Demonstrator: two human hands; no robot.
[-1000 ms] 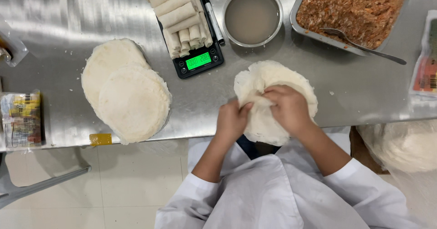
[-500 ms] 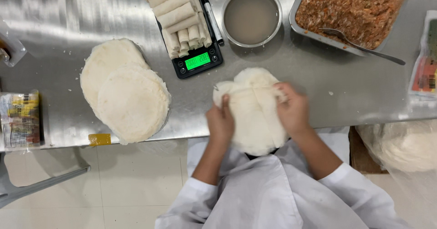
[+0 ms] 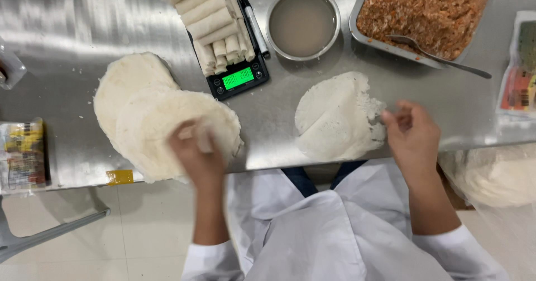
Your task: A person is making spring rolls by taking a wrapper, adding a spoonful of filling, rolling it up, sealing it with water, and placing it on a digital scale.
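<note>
Left hand (image 3: pixel 196 150) pinching top round white wrapper (image 3: pixel 167 133) on left stack, right hand (image 3: pixel 412 133) loosely open touching torn-edged single wrapper (image 3: pixel 335 119) on steel table (image 3: pixel 84 24); best peeled slowly, avoiding tears.

1. Bright, even overhead light is filling the scene; colours are reading clearly.
2. The steel table (image 3: pixel 72 13) is throwing white streaks of glare along its far left part and near the right edge.
3. Shadows are staying soft and short, showing faintly under the bowl (image 3: pixel 303 23) and the scale (image 3: pixel 237 80).
4. The left hand (image 3: pixel 198 155) is smearing with motion blur, and the right hand (image 3: pixel 412 136) is blurring slightly.
5. The wrapper (image 3: pixel 338 118) and tray (image 3: pixel 424 13) are looking sharp.
6. The bottom right corner is appearing hazy and washed out.
</note>
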